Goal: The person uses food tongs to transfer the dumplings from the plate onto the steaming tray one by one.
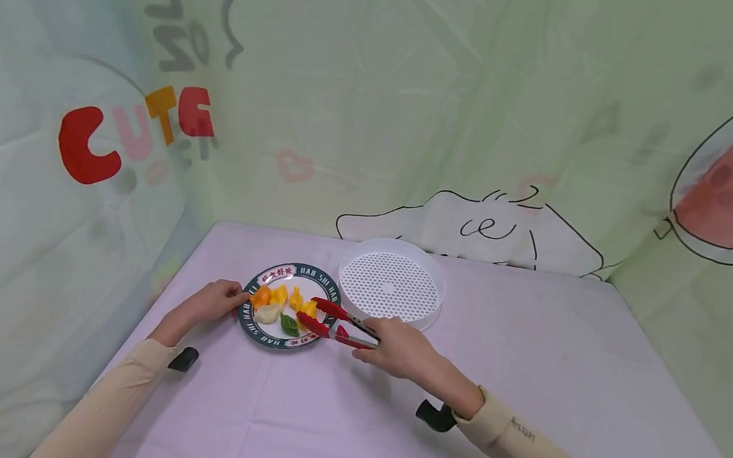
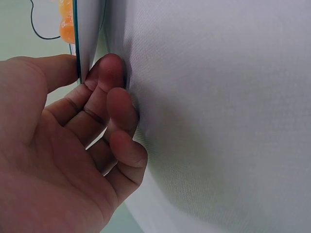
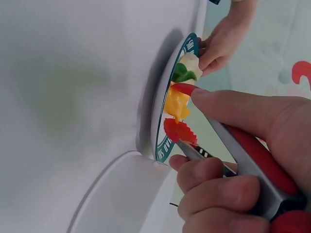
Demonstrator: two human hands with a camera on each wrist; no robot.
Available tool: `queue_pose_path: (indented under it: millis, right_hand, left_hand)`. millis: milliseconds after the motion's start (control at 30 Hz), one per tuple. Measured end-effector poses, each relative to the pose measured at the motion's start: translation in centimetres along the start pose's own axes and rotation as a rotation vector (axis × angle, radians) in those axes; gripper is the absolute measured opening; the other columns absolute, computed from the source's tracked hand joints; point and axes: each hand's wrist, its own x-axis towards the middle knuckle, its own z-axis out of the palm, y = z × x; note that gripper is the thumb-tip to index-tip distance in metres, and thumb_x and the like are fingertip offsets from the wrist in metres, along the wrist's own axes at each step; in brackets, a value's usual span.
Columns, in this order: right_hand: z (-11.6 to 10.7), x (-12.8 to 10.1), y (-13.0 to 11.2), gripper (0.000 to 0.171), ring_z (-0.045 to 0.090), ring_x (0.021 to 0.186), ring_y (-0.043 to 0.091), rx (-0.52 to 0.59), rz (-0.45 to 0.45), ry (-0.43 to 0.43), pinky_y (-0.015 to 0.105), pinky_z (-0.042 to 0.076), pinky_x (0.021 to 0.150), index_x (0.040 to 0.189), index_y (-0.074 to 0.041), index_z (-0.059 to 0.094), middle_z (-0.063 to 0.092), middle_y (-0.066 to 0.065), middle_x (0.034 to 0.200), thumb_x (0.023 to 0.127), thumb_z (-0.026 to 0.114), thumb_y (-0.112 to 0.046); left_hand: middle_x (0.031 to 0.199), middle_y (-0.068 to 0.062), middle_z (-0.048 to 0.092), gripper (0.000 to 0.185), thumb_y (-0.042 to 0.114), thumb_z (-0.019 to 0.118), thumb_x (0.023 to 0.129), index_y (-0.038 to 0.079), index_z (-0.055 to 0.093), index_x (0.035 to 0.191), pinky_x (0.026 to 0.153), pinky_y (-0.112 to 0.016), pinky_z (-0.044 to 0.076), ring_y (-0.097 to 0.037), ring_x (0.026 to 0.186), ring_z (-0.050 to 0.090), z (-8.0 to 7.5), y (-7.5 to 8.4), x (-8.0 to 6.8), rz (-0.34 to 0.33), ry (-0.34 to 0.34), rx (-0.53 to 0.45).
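My right hand [image 1: 399,348] grips red-tipped metal tongs [image 1: 359,331], whose spread tips reach over the right side of a plate [image 1: 288,344] with a dark green lettered rim. Between the tips sits a yellow piece [image 3: 176,103], though I cannot tell whether both tips touch it. Also on the plate lie an orange piece [image 1: 261,296], more yellow pieces [image 1: 296,298], a pale dumpling-like piece [image 1: 268,313] and a green leaf-like piece [image 1: 289,325]. At the plate's left edge my left hand [image 1: 213,299] pinches the rim, thumb above and fingers beneath, as the left wrist view shows.
Touching or close behind the plate's right side is a round white tray [image 1: 390,287] with a perforated bottom and raised wall. A pale lilac cloth covers the table [image 1: 523,360]. Printed curtains [image 1: 412,119] hang at the back and both sides.
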Motion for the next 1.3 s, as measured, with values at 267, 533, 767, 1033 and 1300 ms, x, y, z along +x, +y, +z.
queue_pose_path:
  millis: [267,533,767,1033,1300]
  right_hand:
    - [-0.1,-0.5,0.3,0.048,0.063,0.09,0.019,0.043,-0.024,0.062,0.029,0.058,0.069,0.124,-0.009,0.068,0.071,0.008,0.112,0.083,0.082,-0.028]
    - [-0.5,-1.0,1.0,0.047,0.063,0.091,0.018,0.075,-0.005,0.095,0.031,0.058,0.071,0.124,-0.009,0.068,0.071,0.006,0.113,0.084,0.081,-0.029]
    - [-2.8,-1.6,3.1,0.05,0.061,0.088,0.019,0.115,0.061,0.13,0.027,0.054,0.067,0.131,-0.007,0.064,0.07,0.008,0.113,0.089,0.076,-0.032]
    - [-5.2,-2.1,7.5,0.055,0.054,0.077,0.019,0.102,0.147,0.137,0.027,0.044,0.059,0.133,0.001,0.06,0.068,0.012,0.103,0.092,0.071,-0.034]
    - [-4.7,-1.7,10.5,0.047,0.051,0.072,0.018,0.117,0.225,0.111,0.027,0.043,0.059,0.125,-0.001,0.063,0.063,0.007,0.087,0.092,0.072,-0.032]
  left_hand:
    - [0.08,-0.008,0.06,0.028,0.029,0.053,0.105,0.005,0.06,0.092,0.066,-0.027,0.039,-0.019,0.076,0.052,0.0,0.3,-0.1,0.008,-0.002,0.011]
    - [0.079,-0.007,0.06,0.029,0.029,0.053,0.105,0.005,0.06,0.091,0.066,-0.027,0.039,-0.019,0.076,0.052,0.0,0.4,-0.3,0.008,0.003,0.003]
    - [0.079,-0.007,0.059,0.028,0.029,0.052,0.105,0.006,0.06,0.091,0.067,-0.028,0.039,-0.019,0.076,0.051,0.2,0.1,-0.1,-0.001,0.006,-0.003]
    - [0.079,-0.007,0.058,0.028,0.029,0.052,0.105,0.006,0.06,0.092,0.067,-0.028,0.039,-0.019,0.076,0.051,0.3,0.0,-0.2,-0.015,0.001,-0.01]
    - [0.08,-0.006,0.059,0.028,0.029,0.052,0.105,0.006,0.059,0.09,0.067,-0.029,0.038,-0.019,0.076,0.051,0.3,-0.2,-0.1,-0.001,0.0,-0.031]
